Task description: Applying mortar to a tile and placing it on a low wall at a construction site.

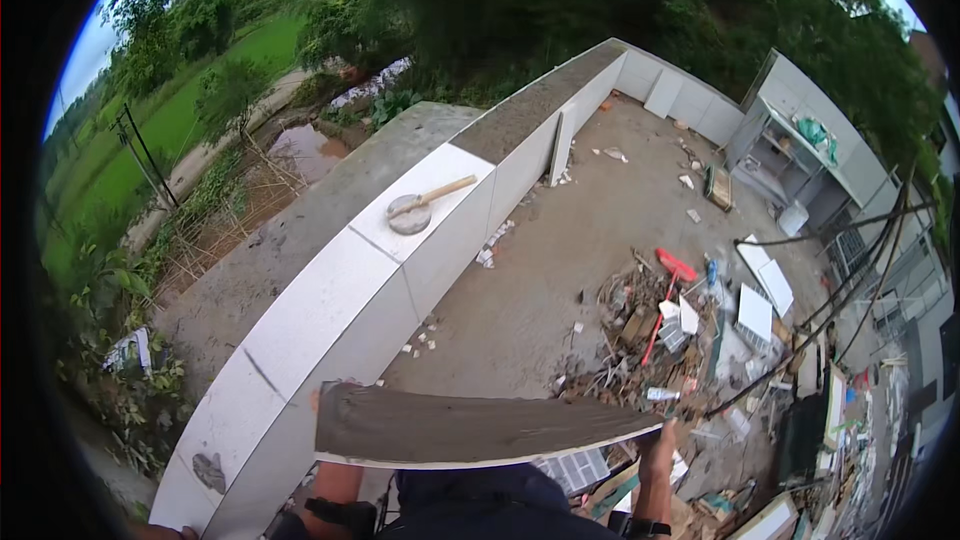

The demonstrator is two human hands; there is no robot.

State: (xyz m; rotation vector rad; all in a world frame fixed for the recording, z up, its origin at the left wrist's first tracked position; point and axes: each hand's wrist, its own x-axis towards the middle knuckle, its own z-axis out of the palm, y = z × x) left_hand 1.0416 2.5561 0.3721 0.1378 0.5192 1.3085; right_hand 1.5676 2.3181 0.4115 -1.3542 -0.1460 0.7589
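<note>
Before my body I hold a long tile (pixel 480 427) roughly level, its upward face spread with wet grey-brown mortar and its white edge towards me. My right hand (pixel 657 448) grips the tile's right end, thumb at the corner. My left hand (pixel 317 402) is at the left end; most of it is hidden by the tile, with a bit of finger showing at the edge and the forearm below. Close to the tile's left end runs a low wall (pixel 290 360) faced with white tiles. On its top lies a wooden-handled mallet (pixel 440 195) with a round grey head.
Farther along, the wall top is bare mortar (pixel 545 105). A loose tile (pixel 561 148) leans on the inner face. Rubble (pixel 640 320) with a red-handled tool (pixel 662 315) lies on the right, beside white panels (pixel 765 280). Dark poles (pixel 850 290) cross there. Something skin-coloured shows at the lower left edge.
</note>
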